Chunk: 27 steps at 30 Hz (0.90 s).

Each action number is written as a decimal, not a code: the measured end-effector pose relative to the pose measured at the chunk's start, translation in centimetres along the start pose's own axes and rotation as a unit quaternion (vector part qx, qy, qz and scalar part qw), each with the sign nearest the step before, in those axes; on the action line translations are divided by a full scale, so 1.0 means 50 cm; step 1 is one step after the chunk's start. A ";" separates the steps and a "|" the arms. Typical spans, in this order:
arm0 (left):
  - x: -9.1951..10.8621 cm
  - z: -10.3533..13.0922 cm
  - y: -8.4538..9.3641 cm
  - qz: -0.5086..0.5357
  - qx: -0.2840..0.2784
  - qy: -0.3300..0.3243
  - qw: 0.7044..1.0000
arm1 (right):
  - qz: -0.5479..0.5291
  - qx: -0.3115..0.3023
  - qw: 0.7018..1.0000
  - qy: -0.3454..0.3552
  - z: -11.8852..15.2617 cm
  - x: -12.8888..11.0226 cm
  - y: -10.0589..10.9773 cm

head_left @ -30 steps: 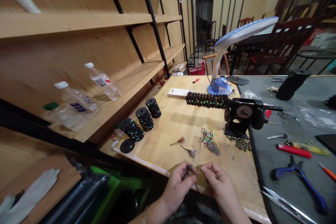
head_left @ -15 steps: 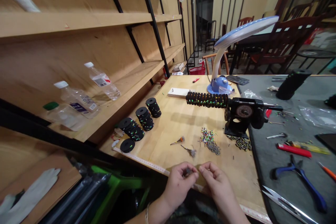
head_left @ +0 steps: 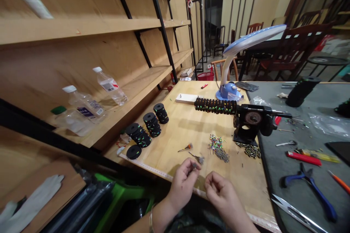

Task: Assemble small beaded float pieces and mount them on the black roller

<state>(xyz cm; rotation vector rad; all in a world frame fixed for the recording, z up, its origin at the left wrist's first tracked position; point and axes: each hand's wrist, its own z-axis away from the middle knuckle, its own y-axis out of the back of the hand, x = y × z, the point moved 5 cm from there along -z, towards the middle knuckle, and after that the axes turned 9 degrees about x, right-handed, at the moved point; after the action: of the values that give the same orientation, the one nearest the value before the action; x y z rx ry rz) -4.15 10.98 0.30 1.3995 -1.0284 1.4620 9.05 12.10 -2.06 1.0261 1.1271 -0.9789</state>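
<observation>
My left hand (head_left: 183, 182) is over the table's front edge, thumb and fingers pinched round a small greyish piece that is mostly hidden. My right hand (head_left: 223, 193) is apart from it, to the right, with its fingertips closed together; anything between them is too small to make out. Just beyond the left fingertips lies a grey tufted bundle (head_left: 199, 158) on a thin stem, and an orange-tipped one (head_left: 188, 146) lies behind it. Farther back are a heap of small multicoloured beads (head_left: 215, 141) and a heap of small grey pieces (head_left: 222, 155).
A black geared tool (head_left: 250, 120) carries a ridged black foam roll (head_left: 214, 105). Brass-coloured tubes (head_left: 253, 151) lie at its foot. Black foam spools (head_left: 138, 134) stand left. Blue-handled pliers (head_left: 308, 182) and scissors (head_left: 295, 211) lie right. A lamp (head_left: 226, 89) stands behind.
My hands have drawn apart. The left has risen a little and turned its fingertips up; the right has dropped slightly. The view has shifted a little.
</observation>
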 end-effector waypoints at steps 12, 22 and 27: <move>-0.031 -0.033 0.040 0.145 0.085 0.106 0.980 | -0.121 0.018 0.992 -0.037 0.007 0.064 0.034; -0.036 0.012 -0.028 0.110 -0.060 0.148 0.981 | -0.224 0.001 0.970 -0.098 0.010 0.059 0.030; -0.025 0.015 -0.042 0.114 -0.082 0.135 0.981 | -0.206 0.017 0.975 -0.083 0.010 0.053 0.039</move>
<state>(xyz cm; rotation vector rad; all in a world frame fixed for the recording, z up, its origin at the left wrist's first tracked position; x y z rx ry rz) -1.90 10.85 -0.91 0.9590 -1.1324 1.6391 11.44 11.86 -4.33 0.7319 1.2109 -1.3902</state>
